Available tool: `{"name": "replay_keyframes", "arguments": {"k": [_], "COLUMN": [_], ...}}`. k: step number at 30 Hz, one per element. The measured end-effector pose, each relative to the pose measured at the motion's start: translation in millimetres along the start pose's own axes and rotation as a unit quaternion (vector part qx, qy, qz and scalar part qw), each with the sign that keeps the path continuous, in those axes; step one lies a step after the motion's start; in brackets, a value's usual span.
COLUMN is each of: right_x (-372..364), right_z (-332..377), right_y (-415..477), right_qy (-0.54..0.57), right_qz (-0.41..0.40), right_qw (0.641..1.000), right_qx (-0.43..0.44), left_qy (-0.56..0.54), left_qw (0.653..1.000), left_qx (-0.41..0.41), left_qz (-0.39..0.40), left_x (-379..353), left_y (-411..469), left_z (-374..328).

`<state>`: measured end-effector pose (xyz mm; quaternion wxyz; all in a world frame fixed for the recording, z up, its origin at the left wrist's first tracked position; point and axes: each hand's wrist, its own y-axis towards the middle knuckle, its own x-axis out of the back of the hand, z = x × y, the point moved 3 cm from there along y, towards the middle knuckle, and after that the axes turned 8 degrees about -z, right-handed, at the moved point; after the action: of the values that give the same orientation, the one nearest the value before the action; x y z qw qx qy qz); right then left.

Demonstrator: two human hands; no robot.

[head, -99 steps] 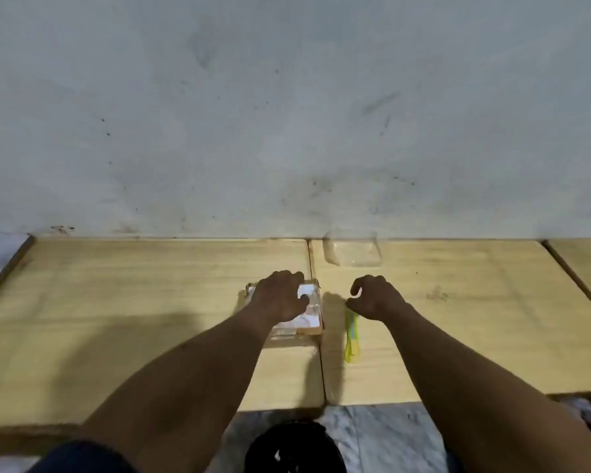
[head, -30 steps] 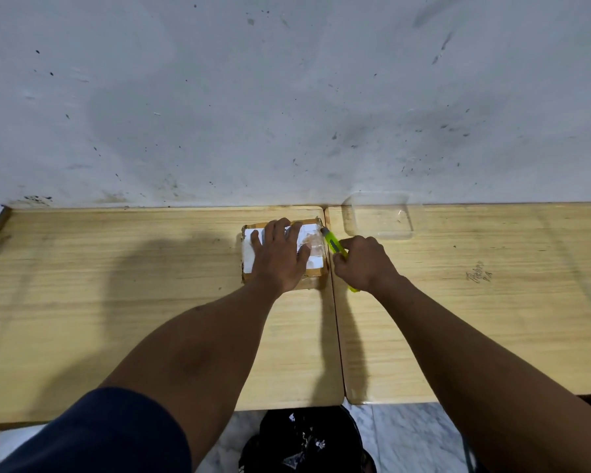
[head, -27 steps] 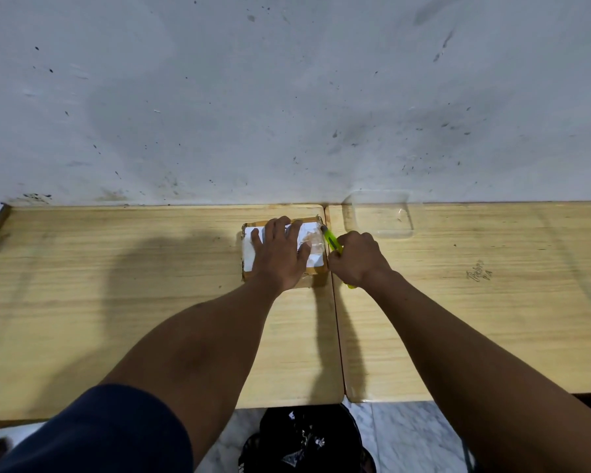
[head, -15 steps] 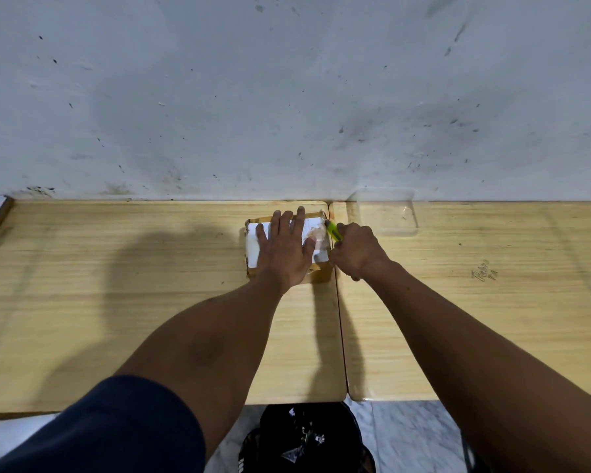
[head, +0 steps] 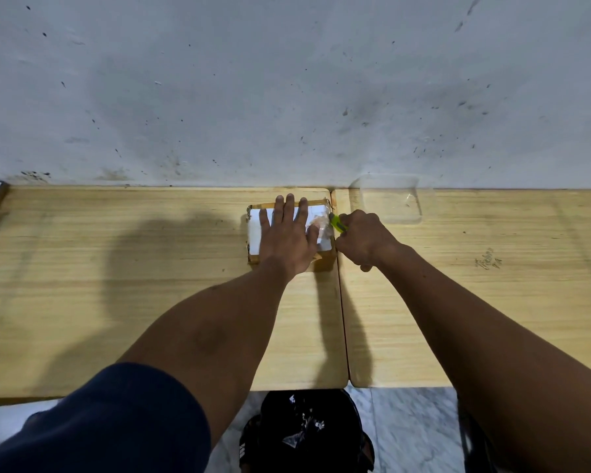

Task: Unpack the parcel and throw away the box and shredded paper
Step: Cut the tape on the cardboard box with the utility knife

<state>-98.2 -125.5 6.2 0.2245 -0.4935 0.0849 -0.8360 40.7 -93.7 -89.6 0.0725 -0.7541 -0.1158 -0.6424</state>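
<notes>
From the head camera, a small cardboard parcel [head: 289, 230], brown-edged with a white label and crinkled clear tape on top, sits at the far right corner of the left wooden counter [head: 116, 285], close to a scuffed grey wall [head: 287, 80]. The left hand [head: 287, 238] lies flat on its lid, fingers [head: 289, 206] spread. The right hand [head: 364, 242] is clenched around a yellow-green cutter [head: 337, 223], its tip at the parcel's right edge, above the seam with a second counter [head: 492, 302]. A clear plastic tray [head: 389, 203] stands just beyond. Both grainy tops lie bare toward the near edge. A black bin [head: 307, 435] waits on the marble floor [head: 413, 431] below.
</notes>
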Motion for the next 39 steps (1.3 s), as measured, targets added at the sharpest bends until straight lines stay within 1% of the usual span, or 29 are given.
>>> {"name": "replay_keyframes", "arguments": {"k": [7, 12, 15, 25, 27, 29, 31, 33, 35, 36, 39], "right_x": [1, 0, -7, -15, -13, -6, 10, 28, 34, 32, 11], "right_z": [-1, -2, -7, -11, -15, -22, -37, -56, -74, -82, -95], "right_y": [-4, -11, -23, -49, -47, -44, -40, -37, -34, -32, -30], "right_qy": [-0.011, -0.021, -0.009, -0.059, -0.054, -0.016, 0.088, 0.187, 0.215, 0.215, 0.212], "right_qz": [0.007, 0.033, 0.031, 0.029, 0.043, 0.076, 0.093, 0.063, 0.022, 0.016, 0.043], "right_qw": [1.000, 0.999, 0.999, 0.998, 0.998, 0.997, 0.991, 0.978, 0.973, 0.973, 0.969], "right_qx": [-0.003, -0.009, -0.014, -0.017, -0.013, -0.011, -0.037, -0.062, -0.077, -0.087, -0.117], "left_qy": [0.012, 0.001, -0.003, 0.008, 0.011, 0.001, -0.020, -0.046, -0.062, -0.064, -0.064], "left_qw": [1.000, 1.000, 1.000, 1.000, 1.000, 1.000, 0.999, 0.997, 0.994, 0.991, 0.969], "left_qx": [-0.008, -0.003, -0.003, -0.011, -0.012, -0.020, -0.034, -0.053, -0.085, -0.111, -0.236], "left_qz": [-0.009, -0.009, -0.006, -0.005, -0.004, 0.003, 0.010, 0.014, 0.024, 0.025, -0.027], "left_x": [-2, -3, -3, -1, 1, 4, 7, 8, 8, 9, 16], "left_y": [0, 2, 2, 1, 0, -1, -2, -2, -1, 0, -1], "left_z": [0, 0, 1, 1, 0, 1, 3, 8, 17, 23, 42]}}
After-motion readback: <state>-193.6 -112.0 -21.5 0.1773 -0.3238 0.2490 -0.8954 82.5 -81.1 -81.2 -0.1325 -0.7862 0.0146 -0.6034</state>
